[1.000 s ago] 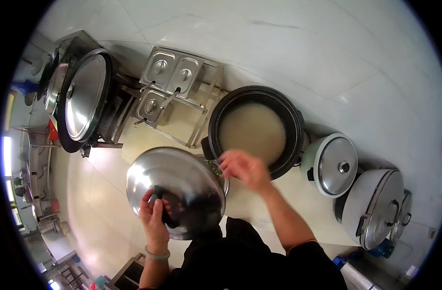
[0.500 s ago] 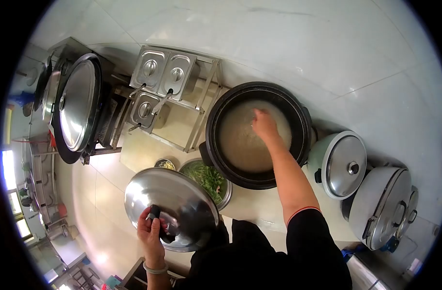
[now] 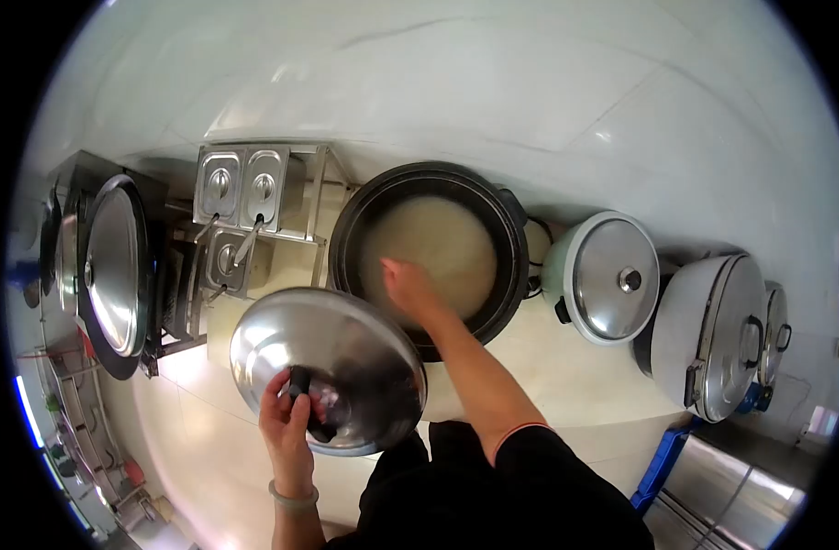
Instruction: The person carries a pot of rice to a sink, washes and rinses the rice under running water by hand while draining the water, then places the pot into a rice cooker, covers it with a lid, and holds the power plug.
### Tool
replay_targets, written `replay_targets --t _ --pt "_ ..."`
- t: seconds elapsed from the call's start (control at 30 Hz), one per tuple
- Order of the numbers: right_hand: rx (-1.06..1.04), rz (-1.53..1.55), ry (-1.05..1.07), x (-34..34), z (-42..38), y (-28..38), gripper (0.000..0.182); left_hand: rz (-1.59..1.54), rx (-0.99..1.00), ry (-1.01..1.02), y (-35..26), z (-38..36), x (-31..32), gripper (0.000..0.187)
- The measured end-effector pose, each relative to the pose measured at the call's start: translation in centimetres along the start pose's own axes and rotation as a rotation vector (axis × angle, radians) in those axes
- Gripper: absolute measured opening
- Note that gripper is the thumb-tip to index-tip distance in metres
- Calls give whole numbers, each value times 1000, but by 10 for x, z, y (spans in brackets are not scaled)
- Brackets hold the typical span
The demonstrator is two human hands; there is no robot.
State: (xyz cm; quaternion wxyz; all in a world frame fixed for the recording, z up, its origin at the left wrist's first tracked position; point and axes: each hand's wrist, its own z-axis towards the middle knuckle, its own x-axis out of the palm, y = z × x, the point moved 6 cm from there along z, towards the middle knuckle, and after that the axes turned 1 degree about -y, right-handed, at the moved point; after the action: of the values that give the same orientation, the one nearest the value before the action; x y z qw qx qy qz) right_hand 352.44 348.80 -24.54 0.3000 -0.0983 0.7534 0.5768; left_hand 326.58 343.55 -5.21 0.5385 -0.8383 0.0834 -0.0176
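Observation:
My left hand [image 3: 287, 417] is closed around the black handle [image 3: 300, 383] of a large shiny metal lid [image 3: 282, 325]. The lid is held tilted, near the front of the large black pot [image 3: 507, 316], and overlaps its lower left edge in view. Cloudy pale liquid [image 3: 447, 247] fills the pot's inside. Over its left part is my right hand [image 3: 410, 286], reaching in across the near rim with fingers curled together. Whatever those fingers hold, if anything, does not show.
Left of the pot, a metal rack [image 3: 319, 192] holds lidded steel containers [image 3: 220, 183] with handles sticking out. To the right stand a pale green lidded cooker [image 3: 612, 280] and a larger grey cooker [image 3: 699, 330]. A big lidded wok [image 3: 117, 266] is at far left.
My right hand has moved from the pot's middle toward its near left side. The lid now covers the bowl of greens and the small bowl seen before. The camera view has shifted.

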Motion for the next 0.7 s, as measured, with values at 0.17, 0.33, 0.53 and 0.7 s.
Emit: replay_targets --t 0.17,0.33,0.53,0.7 --pt "-160 -309 -161 -101 -72 -11 33 -22 -37 155 -17 51 66 40" --pt "-21 -298 -613 -170 -165 -44 44 -115 -104 352 4 122 158 41" --pt "193 -50 -559 -166 -210 -93 39 5 -122 474 32 161 242 39" --pt "233 116 -522 -154 -171 -109 46 96 -90 476 43 159 254 38"
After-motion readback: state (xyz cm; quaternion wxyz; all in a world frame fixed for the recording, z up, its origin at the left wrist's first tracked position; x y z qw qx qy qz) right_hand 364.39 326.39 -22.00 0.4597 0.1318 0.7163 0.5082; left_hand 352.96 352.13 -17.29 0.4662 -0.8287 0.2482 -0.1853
